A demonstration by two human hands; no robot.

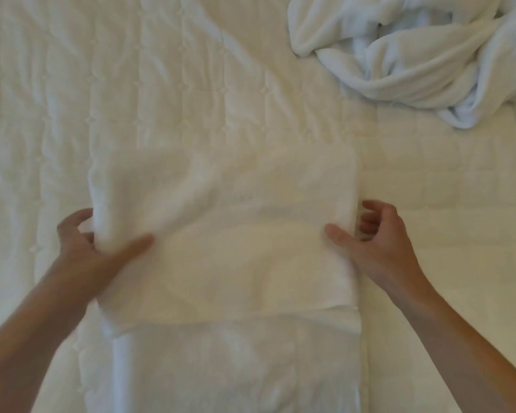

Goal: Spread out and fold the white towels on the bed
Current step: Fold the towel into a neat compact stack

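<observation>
Left hand point(91, 247) clamps flat folded terry towel point(236, 257) at its 9 o'clock edge, thumb on top. Right hand point(376, 242) half-open at 3 o'clock, only thumb touching. Crumpled towel pile point(414, 55) at 1 o'clock on quilted bed point(116, 84)

Two hands point(81, 242) point(379, 234), one flat towel point(236, 234), one crumpled heap point(414, 55).

I see the folded towel point(230, 248) lying on the bed point(72, 84), with the crumpled towel pile point(414, 55) behind it at one o'clock. The left grip point(84, 242) sits at the folded towel's nine o'clock edge, the right grip point(379, 234) at three o'clock.
</observation>
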